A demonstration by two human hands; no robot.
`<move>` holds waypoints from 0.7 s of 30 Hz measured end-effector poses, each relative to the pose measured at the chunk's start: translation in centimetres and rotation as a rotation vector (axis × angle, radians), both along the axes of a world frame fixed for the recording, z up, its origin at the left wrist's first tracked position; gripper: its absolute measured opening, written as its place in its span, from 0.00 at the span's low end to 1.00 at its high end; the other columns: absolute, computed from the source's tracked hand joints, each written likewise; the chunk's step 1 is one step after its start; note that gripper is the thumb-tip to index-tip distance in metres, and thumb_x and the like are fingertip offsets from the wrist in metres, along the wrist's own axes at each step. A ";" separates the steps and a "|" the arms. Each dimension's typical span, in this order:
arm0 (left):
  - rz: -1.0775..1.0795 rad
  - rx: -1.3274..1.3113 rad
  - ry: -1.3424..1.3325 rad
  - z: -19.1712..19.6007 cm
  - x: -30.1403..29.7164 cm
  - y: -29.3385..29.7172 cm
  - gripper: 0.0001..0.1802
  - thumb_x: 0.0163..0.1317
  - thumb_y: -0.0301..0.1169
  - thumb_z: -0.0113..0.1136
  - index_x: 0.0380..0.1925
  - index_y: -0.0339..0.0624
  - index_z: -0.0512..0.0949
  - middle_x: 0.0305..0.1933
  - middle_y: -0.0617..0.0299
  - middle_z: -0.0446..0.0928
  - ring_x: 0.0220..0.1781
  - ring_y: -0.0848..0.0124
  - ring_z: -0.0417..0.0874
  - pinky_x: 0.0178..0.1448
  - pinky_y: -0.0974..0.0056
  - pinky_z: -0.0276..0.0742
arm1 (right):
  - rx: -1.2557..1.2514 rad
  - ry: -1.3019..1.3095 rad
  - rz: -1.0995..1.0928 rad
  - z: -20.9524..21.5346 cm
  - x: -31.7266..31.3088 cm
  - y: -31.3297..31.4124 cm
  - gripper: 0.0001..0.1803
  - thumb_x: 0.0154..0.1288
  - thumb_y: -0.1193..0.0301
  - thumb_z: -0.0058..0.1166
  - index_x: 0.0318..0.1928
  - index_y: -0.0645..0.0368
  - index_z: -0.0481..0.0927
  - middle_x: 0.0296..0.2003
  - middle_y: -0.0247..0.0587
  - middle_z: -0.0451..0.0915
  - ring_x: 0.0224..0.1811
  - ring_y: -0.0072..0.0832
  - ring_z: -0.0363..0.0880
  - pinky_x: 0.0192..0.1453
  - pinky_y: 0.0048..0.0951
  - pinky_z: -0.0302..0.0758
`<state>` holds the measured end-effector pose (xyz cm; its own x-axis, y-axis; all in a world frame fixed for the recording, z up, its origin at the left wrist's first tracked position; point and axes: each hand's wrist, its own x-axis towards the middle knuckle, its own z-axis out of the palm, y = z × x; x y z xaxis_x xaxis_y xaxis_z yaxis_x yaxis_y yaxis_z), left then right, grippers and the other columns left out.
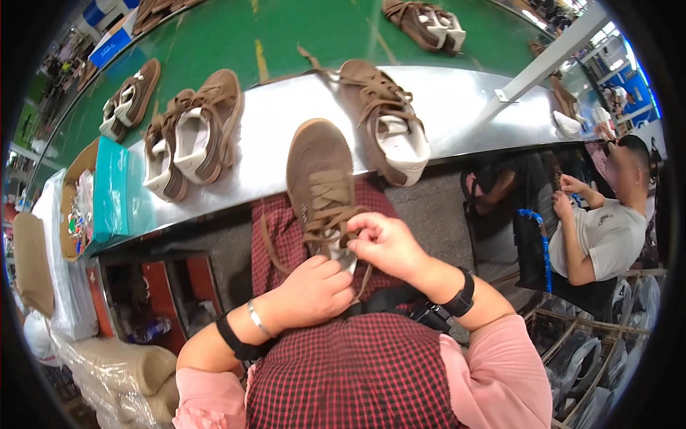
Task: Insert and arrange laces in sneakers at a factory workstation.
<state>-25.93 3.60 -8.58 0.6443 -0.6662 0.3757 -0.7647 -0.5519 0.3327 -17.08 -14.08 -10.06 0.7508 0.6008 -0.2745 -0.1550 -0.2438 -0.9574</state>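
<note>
A brown sneaker [319,166] with a lighter toe edge leans against the bench edge in front of my lap, toe pointing away from me. Its brown lace [330,191] runs crosswise up the front, and one loose end hangs at the left. My right hand [389,244] is closed in a pinch on the lace near the top eyelets. Curled over the shoe's opening is my left hand [314,292], its fingertips partly hidden against the collar. To the right stands a brown and white sneaker [393,129] with loose laces; a pair of sneakers [191,139] stands at the left.
A metal bench top [457,100] borders a green belt [300,28] carrying more shoes [427,25]. At the left stand a teal box [111,189] and a carton of small items [80,207]. A seated co-worker [607,222] is at the right, beside a wire rack [579,350].
</note>
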 end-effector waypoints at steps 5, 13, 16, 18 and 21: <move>-0.013 0.004 -0.004 -0.8 0.0 -0.1 0.06 0.45 0.33 0.57 0.17 0.48 0.70 0.26 0.66 0.67 0.31 0.68 0.70 0.36 0.64 0.67 | -0.285 -0.942 0.132 2.2 0.2 0.4 0.12 0.52 0.76 0.55 0.40 0.61 0.77 0.23 0.40 0.78 0.22 0.33 0.78 0.28 0.29 0.74; 0.094 -0.119 0.033 -1.4 0.9 0.2 0.11 0.41 0.34 0.66 0.19 0.45 0.72 0.30 0.62 0.73 0.30 0.65 0.74 0.33 0.62 0.71 | -0.349 -1.558 0.188 2.5 2.3 1.1 0.04 0.43 0.68 0.53 0.23 0.51 0.73 0.19 0.29 0.68 0.20 0.25 0.70 0.24 0.29 0.65; 0.014 0.105 -0.067 -0.7 0.0 0.6 0.06 0.45 0.35 0.57 0.18 0.47 0.72 0.27 0.66 0.68 0.32 0.70 0.72 0.37 0.65 0.69 | -0.272 -1.514 0.324 0.9 0.2 -1.1 0.10 0.44 0.68 0.53 0.31 0.54 0.79 0.20 0.27 0.68 0.20 0.23 0.69 0.25 0.27 0.64; 0.009 0.076 -0.061 -0.2 -0.7 0.6 0.06 0.45 0.35 0.57 0.19 0.47 0.73 0.27 0.66 0.68 0.33 0.69 0.71 0.38 0.65 0.70 | -0.295 -1.491 0.349 0.8 -0.1 -1.4 0.10 0.45 0.68 0.53 0.32 0.54 0.80 0.20 0.27 0.68 0.19 0.23 0.69 0.25 0.27 0.64; -0.012 0.017 -0.130 0.8 -0.8 0.3 0.06 0.44 0.35 0.59 0.20 0.47 0.74 0.28 0.66 0.69 0.35 0.68 0.72 0.43 0.63 0.71 | -0.332 -1.456 0.363 1.3 0.1 -0.5 0.12 0.47 0.68 0.53 0.35 0.54 0.79 0.20 0.27 0.69 0.20 0.23 0.70 0.27 0.28 0.65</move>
